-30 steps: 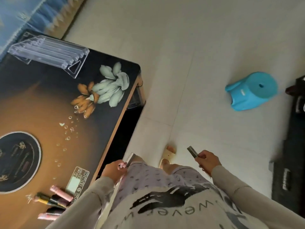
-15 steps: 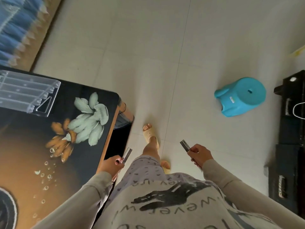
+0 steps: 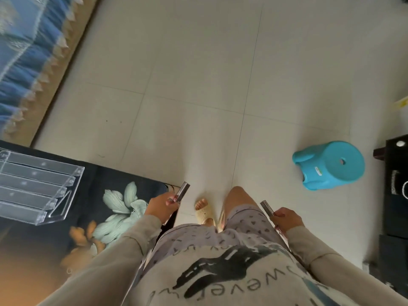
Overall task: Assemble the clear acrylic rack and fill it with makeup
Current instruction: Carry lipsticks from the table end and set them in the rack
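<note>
Acrylic rack (image 3: 36, 191) sits on the table (image 3: 92, 180) at frame left, clear stepped tiers, triangular end panel facing the table's near corner. Tiers look empty as far as visible; left part cut off by frame edge.

Head view, looking steeply down:
- Table: dark glossy top, printed pale-green and orange flower (image 3: 119, 208) near its corner, orange glow lower left. Wood edge at the corner.
- Left hand (image 3: 162, 205) over the table corner, closed around a slim silvery makeup stick (image 3: 182, 192), tip pointing up and away from the body.
- Right hand (image 3: 286, 219) out over the floor, well apart from the table, closed around a second slim dark stick (image 3: 267, 208) angled up-left. Exact product type: can't tell, too small.
- Person standing just beside the table, beige long sleeves, printed shirt, patterned shorts, beige slipper (image 3: 204, 209) on the visible foot.
- Floor (image 3: 198, 96): pale large tiles, thin grout lines.
- Blue plastic stool (image 3: 329, 165) upright on the floor, right of the person, near dark furniture (image 3: 395, 188) at the right edge.
- Blue fringed fabric (image 3: 24, 51) over something at upper left, blurred.
</note>
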A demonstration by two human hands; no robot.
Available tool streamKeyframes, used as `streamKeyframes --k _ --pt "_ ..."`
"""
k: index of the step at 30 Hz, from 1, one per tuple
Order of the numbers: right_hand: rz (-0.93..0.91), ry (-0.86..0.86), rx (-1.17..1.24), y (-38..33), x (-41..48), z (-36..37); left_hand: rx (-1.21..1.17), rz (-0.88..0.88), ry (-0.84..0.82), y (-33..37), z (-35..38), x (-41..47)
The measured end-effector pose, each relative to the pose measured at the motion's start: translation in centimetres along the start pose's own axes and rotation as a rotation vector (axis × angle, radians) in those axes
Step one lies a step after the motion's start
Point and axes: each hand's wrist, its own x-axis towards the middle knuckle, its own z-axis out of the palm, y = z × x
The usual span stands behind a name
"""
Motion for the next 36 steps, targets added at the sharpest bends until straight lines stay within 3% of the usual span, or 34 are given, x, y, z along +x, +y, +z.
streamKeyframes --k 8,20,26,36 --pt "-0.082 -0.073 0.226 -11.8 6.9 -5.7 -0.284 -0.2 0.06 -0.2 -3.8 3.8" --pt "-0.497 -0.263 -0.221 -34.8 13.1 -12.9 -0.666 -0.632 0.198 4.5 -2.9 5.4" --pt "-0.569 -0.323 -0.402 -42.1 14.1 -11.8 -0.789 -0.808 0.21 6.3 -3.5 6.5" --pt "-0.561 -0.306 -0.589 -53.0 14.8 -8.0 -0.948 -0.761 0.266 2.4 -12.0 11.7"
